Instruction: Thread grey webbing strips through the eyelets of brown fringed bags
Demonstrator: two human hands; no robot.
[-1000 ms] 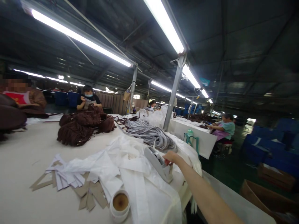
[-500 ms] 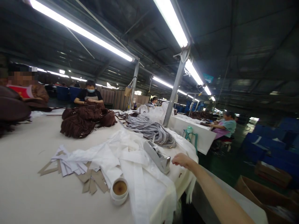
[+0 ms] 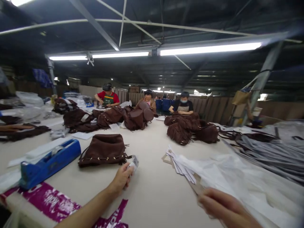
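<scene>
On the table lies a dark brown drawstring bag (image 3: 103,148) with metal eyelets and a fringe. At its right side, my left hand (image 3: 121,178) is closed around a small grey-white plastic-wrapped bundle (image 3: 134,162), whose contents I cannot make out. My right hand (image 3: 222,202) is at the lower right, its fingers pinched together beside white cards (image 3: 181,167) and crumpled white tissue (image 3: 228,172). Whatever it holds, if anything, is blurred. A blue tape dispenser (image 3: 51,161) stands left of the bag.
Brown bags lie heaped across the far side of the table (image 3: 152,152), with several co-workers seated behind. Grey straps (image 3: 266,158) are piled at right. Purple printed plastic (image 3: 52,201) lies at the front left. A post (image 3: 263,79) rises at right.
The view has swung left, bringing the brown drawstring bag, blue dispenser and my left hand into sight. My right hand has left the grey tape dispenser's side and is now by the cards.
</scene>
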